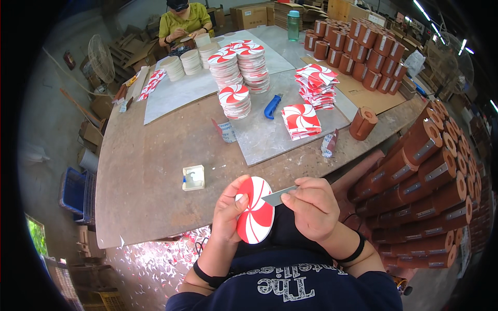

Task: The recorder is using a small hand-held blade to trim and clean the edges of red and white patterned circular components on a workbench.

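Observation:
Near the table's front edge, my left hand [228, 212] grips a round disc [255, 220] with a red and white swirl pattern, its face tilted toward the right. Pinched in my right hand [315, 207] is a flat grey metal blade [277, 197], its tip at the disc's upper right edge. Beyond my hands, a small square white dish [193, 178] rests on the wooden table [155, 150]. Stacks of swirl discs [233, 98] stand on a grey board, with a blue utility knife [272, 107] and stacked square swirl sheets [301, 122] to their right.
Many brown cylinders [358, 49] are stacked at the back right; more [415, 192] are piled beside me on the right. One brown roll [362, 123] stands at the table's right edge. A co-worker [188, 23] sits across the table, near plain discs [190, 61]. Paper scraps [150, 269] litter the floor.

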Available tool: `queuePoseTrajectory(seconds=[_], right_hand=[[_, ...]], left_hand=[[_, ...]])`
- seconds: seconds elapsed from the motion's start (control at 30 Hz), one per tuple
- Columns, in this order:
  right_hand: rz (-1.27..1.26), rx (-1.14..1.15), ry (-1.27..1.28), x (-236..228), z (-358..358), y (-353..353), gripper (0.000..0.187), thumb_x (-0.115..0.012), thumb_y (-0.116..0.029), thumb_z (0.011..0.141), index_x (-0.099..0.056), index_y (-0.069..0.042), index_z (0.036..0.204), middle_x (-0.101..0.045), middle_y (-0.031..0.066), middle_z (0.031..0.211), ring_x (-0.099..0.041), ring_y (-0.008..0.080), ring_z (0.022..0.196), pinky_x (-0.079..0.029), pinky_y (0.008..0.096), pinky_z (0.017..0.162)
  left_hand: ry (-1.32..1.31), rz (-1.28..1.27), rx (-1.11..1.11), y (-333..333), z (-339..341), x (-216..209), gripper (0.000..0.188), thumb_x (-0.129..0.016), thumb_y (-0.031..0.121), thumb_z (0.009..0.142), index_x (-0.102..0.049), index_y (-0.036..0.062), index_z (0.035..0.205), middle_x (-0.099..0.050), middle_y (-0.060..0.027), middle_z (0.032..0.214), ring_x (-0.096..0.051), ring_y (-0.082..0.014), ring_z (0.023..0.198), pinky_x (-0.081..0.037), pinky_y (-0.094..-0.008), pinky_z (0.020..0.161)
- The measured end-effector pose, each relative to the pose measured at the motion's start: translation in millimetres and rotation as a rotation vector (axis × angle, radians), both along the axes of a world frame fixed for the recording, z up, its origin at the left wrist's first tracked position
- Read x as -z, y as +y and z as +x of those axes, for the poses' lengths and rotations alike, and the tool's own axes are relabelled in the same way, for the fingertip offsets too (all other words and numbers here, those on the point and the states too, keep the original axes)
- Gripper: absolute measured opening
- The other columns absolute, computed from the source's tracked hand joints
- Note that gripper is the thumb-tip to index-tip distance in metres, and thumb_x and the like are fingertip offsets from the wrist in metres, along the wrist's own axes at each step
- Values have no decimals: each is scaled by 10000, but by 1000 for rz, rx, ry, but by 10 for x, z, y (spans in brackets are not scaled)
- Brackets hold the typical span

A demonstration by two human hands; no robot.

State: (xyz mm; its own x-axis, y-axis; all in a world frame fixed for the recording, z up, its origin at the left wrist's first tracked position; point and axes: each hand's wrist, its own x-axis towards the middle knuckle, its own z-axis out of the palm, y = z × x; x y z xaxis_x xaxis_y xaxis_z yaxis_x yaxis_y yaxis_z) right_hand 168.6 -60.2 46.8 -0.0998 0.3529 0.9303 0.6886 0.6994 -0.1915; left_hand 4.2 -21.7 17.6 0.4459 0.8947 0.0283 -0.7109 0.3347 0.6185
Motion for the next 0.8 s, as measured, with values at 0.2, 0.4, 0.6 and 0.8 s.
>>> queuePoseTrajectory(seconds=[0.2, 0.4, 0.6, 0.8], right_hand=[[-15, 47, 52, 22, 59, 44, 237, -620, 100, 566, -622, -5, 779, -532, 74, 730, -529, 238, 659, -492, 318, 610], [-6, -19, 49, -38, 3, -45, 266, -643, 21, 541, -639, 2, 807, -549, 57, 762, -518, 215, 695, -479, 311, 645], [-22, -42, -12, -57, -14, -77, 237, -643, 67, 567, -634, -1, 793, -532, 62, 769, -508, 206, 693, -499, 326, 655], [-20, -28, -1, -23, -11, -51, 241, -634, 73, 559, -630, 0, 789, -535, 69, 765, -519, 217, 688, -500, 333, 648]], left_hand=[[-11, 17, 44, -19, 2, -18, 412, -560, 48, 781, -420, 1, 1166, -571, -118, 1004, -587, -171, 861, -490, -272, 747], [18, 21, 1, 3, -13, 28, 404, -542, 39, 789, -416, 7, 1172, -573, -120, 992, -592, -185, 847, -497, -290, 739], [44, 83, -53, 0, -19, 29, 393, -553, 17, 781, -433, 15, 1155, -581, -121, 983, -588, -181, 864, -480, -302, 769], [38, 39, -30, -11, -32, 21, 407, -559, 43, 773, -423, 6, 1155, -577, -127, 968, -594, -187, 834, -501, -295, 725]])
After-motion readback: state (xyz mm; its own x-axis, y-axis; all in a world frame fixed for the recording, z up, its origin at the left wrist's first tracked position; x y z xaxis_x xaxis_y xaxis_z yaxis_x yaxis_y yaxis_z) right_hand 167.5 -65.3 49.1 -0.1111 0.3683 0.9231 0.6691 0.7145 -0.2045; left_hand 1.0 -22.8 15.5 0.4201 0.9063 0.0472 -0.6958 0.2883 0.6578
